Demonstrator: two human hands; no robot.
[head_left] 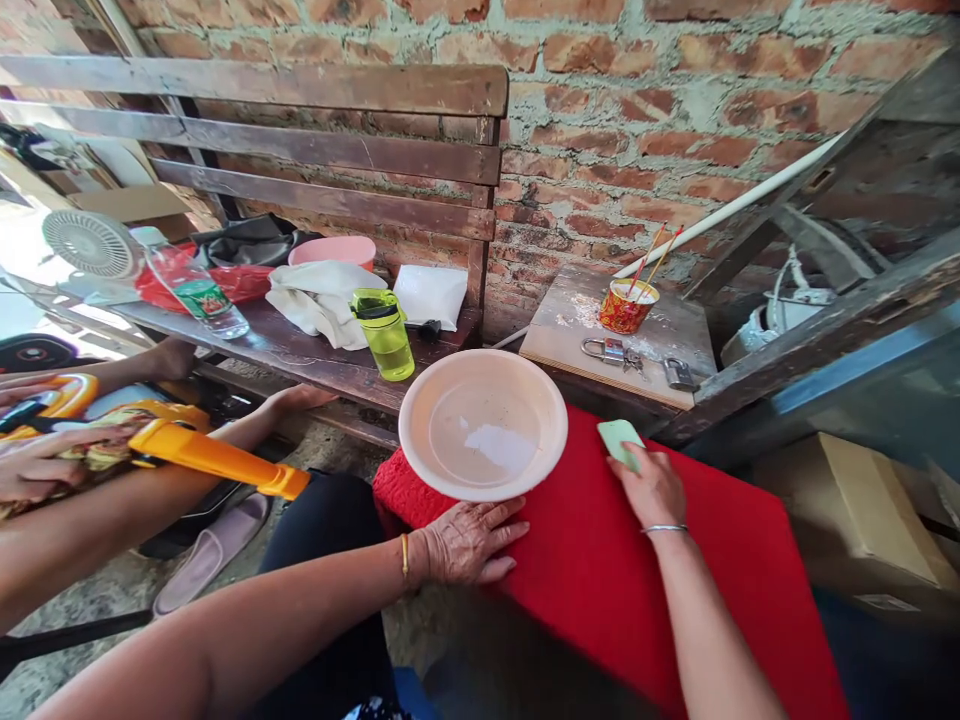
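Observation:
My left hand (476, 541) lies flat on the red cloth (570, 560), fingers spread, just in front of the basin. The pale pink basin (411, 440) holds clear water with a bright reflection. To the right, my right hand (654, 487) grips a pale green, round-cornered block (619, 440) that looks like a bar of soap, pressed to the cloth. The fingertips are partly hidden, and I cannot tell the block's material for sure.
On the wooden bench (300, 345) stand a green drinking bottle (388, 345), a plastic water bottle (202, 295) and a white cloth (319, 300). Padlocks (611, 352) and a red cup (626, 308) are on a board. At left another person's hands hold a yellow toy (210, 455).

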